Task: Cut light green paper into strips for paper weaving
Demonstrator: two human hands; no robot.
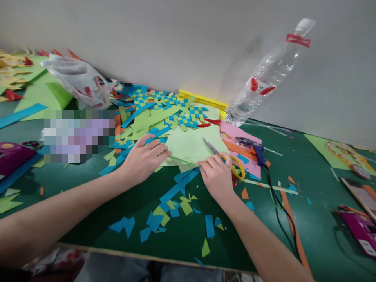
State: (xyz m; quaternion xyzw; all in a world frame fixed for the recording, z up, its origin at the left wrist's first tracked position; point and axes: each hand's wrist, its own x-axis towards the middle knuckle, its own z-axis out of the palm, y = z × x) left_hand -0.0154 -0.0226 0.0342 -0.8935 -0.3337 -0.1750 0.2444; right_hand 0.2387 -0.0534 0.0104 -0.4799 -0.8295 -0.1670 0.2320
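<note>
A sheet of light green paper (188,141) lies on the dark green table, with a narrow fold along its near edge. At the left end of that fold, the fingers of my left hand (143,158) close on the paper. My right hand (216,175) pinches the edge at its right end. Scissors (210,146) with yellow and red handles lie partly behind my right hand, blades pointing away over the sheet; whether that hand also touches them I cannot tell. Beyond the sheet sits a heap of blue and green woven paper pieces (158,100).
A tilted clear bottle (261,78) leans against the wall. At right, a blue glue gun (258,152) rests by pink paper (252,168), its black cord running forward. Blue and green scraps (155,221) litter the near table. A plastic bag (79,80) stands at left.
</note>
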